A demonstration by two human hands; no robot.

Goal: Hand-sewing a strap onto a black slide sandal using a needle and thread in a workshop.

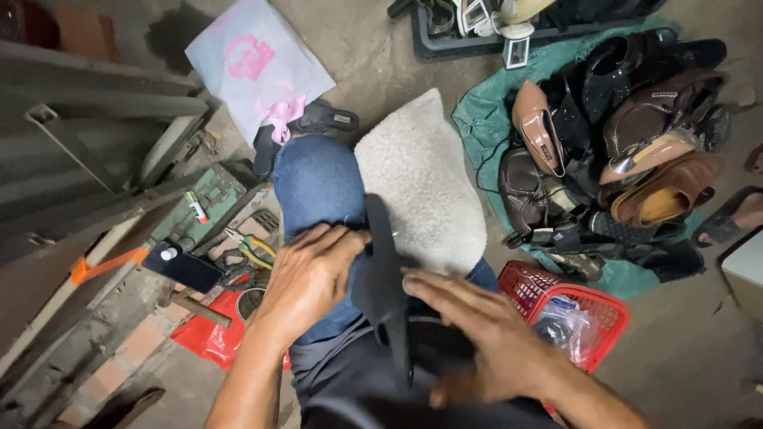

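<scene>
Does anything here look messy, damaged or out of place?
The shoes lie heaped in a loose jumble on the green cloth, tipped at all angles rather than paired. Nothing looks spilled or broken. The left hand and right hand press a dark shoe part across the lap.

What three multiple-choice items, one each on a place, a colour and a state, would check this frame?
1. Where does the black sole piece lie?
A. on the person's lap
B. in the basket
C. on the shoe pile

2. What colour is the plastic basket?
A. blue
B. red
C. white

3. How is the right hand?
A. fisted
B. flat, fingers spread
C. out of view

Answers: 1 A, it rests over the knees under the left hand; 2 B, its mesh is red; 3 B, the palm lies open on the piece.
</scene>
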